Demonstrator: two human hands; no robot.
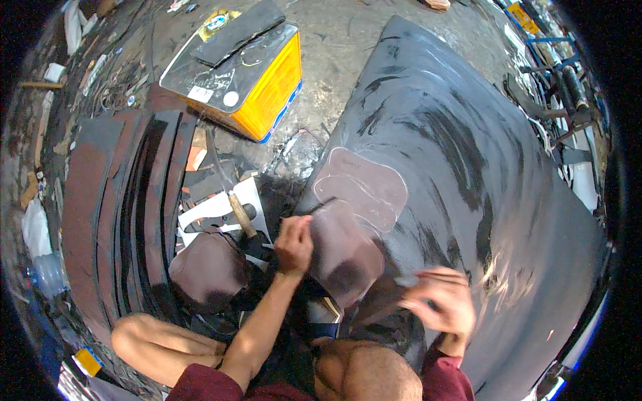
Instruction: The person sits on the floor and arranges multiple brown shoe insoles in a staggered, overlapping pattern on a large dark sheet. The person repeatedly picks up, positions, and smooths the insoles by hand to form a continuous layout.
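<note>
My left hand (294, 245) is closed at the left edge of a brown, rounded sheet piece (348, 250), apparently pinching that edge. This piece overlaps the near corner of a large dark sheet (441, 154). My right hand (438, 301) is over the dark sheet, right of the piece, its fingers bent and smeared by motion. Whether it holds anything cannot be made out. Just beyond the held piece, white curved outlines are drawn around a brown area (361, 187) of the sheet. Another brown rounded piece (208, 267) lies left of my left forearm.
A wooden-handled tool (242, 214) rests on white and dark scraps (200, 217) left of my hand. Several dark slabs (127, 214) lean together at the left. A yellow crate (271, 83) with a dark top carries a black block (241, 33). Scraps litter the floor's left side.
</note>
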